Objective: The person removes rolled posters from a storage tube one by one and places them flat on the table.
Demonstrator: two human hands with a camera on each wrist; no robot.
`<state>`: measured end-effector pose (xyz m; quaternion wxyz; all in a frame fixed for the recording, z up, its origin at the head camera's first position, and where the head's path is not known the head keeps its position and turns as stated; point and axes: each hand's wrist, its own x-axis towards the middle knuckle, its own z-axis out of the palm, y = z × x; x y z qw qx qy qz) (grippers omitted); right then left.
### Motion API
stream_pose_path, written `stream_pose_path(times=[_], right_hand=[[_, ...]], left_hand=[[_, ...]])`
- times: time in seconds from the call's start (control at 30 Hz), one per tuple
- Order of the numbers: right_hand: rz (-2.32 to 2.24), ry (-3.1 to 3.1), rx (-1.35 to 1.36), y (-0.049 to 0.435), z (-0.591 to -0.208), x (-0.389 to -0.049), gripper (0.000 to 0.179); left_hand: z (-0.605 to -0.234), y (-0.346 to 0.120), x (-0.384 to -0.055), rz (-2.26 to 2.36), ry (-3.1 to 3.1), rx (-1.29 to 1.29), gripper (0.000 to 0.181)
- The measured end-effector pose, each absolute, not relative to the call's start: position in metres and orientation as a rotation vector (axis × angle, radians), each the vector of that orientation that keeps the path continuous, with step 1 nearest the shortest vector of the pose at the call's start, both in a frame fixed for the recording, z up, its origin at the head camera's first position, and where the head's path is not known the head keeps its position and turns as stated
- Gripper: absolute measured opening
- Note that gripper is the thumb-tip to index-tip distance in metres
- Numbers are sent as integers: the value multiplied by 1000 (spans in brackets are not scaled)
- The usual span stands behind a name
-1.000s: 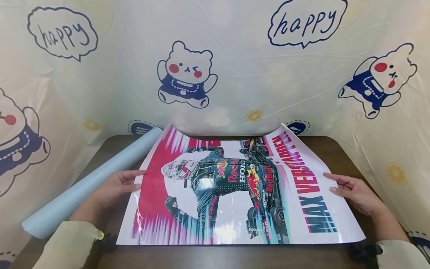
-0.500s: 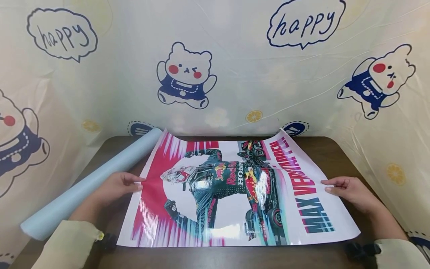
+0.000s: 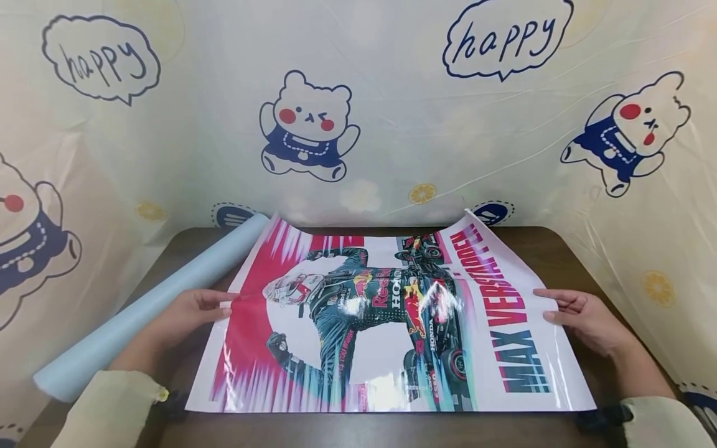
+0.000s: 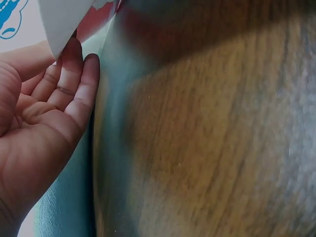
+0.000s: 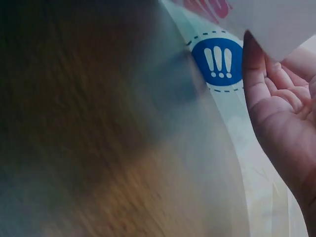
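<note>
A glossy poster (image 3: 372, 336) with a racing driver, a race car and large lettering lies sideways across the table, its side edges lifted and its far corners curling up. My left hand (image 3: 182, 317) pinches its left edge between thumb and fingers; in the left wrist view that hand (image 4: 47, 108) has the sheet's edge under the thumb. On the opposite side, my right hand (image 3: 588, 320) pinches the right edge, below the lettering. The right wrist view has that hand (image 5: 284, 98) with the poster's edge (image 5: 276, 29) at its fingertips.
A long light-blue roll (image 3: 151, 311) lies slantwise on the left of the dark wood table (image 3: 358, 429), behind my left forearm. A pale cloth (image 3: 403, 124) printed with bears and "happy" bubbles hangs at the back and both sides.
The poster has shifted slightly left and toward me, its near right corner most of all. Both hands moved a little left with its edges, keeping their pinch. The blue roll stayed put.
</note>
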<state>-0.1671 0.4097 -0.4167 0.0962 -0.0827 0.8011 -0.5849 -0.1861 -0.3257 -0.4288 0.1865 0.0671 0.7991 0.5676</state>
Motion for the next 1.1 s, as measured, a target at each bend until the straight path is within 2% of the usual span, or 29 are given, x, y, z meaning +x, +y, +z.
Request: stream_pose_path(times=[0.17,0.47,0.63,0.87,1.1], right_hand=[[-1644,2487,-214,408,-416,-167,29],[-1396,2704,-117,402,-410,-167,38],[-1363,2722,-139,397,-407,-166,36],[-1316,2730,-84,394,-407,-167,42],[-1114,2666,-145,397,-412,-170,48]], left_hand=[[-430,-325,-189,1519,2352,112,54],[-428,-319,-191,1392,2479,39,56],[-427,-316,-190,1402,2484,18,50],[-427,-315,-191,1367,2539,97,41],[-424,-314,-189,1298,2557,186,57]])
